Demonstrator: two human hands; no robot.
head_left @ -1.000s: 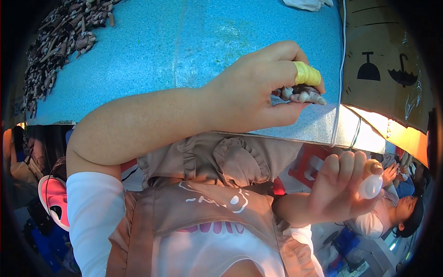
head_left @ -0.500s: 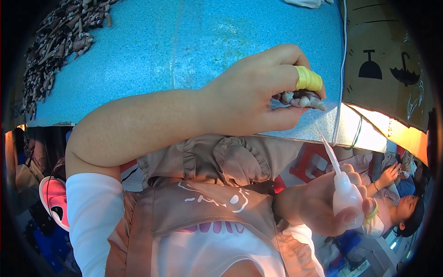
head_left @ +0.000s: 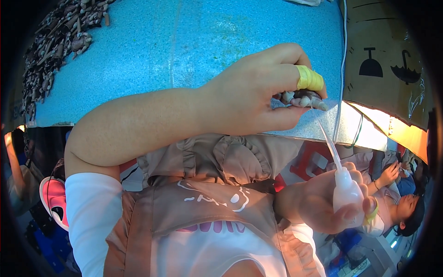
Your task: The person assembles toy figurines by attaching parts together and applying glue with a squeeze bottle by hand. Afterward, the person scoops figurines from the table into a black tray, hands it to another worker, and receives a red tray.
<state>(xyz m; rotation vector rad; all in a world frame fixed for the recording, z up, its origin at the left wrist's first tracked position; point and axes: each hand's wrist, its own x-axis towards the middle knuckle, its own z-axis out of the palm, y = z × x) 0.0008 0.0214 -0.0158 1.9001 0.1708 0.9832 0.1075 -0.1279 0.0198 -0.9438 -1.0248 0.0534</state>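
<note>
- In my head view, the right hand [head_left: 325,205] at 4 o'clock has turned its squeeze bottle [head_left: 347,197] since a second ago: the tapered nozzle [head_left: 331,150] now aims up at 11.
- For the work in hand, I judge that this lines the nozzle up with the figurine piece [head_left: 303,99]; its tip sits near, at the piece's 5 o'clock, with no contact I can make out.
- The left hand [head_left: 258,92], between 1 and 2 o'clock, has barely shifted; I see it pinching the piece between thumb and fingers, while the right wraps the bottle.
- Around me: a heap of brown-and-pale pieces [head_left: 60,48] at 10 on the blue tabletop [head_left: 152,55], a cardboard carton [head_left: 387,69] at 2, a co-worker [head_left: 390,210] at 4.
- In the way: the left fingers, one in yellow tape [head_left: 310,78], hide much of the piece; a white cable [head_left: 342,69] runs just beyond.
</note>
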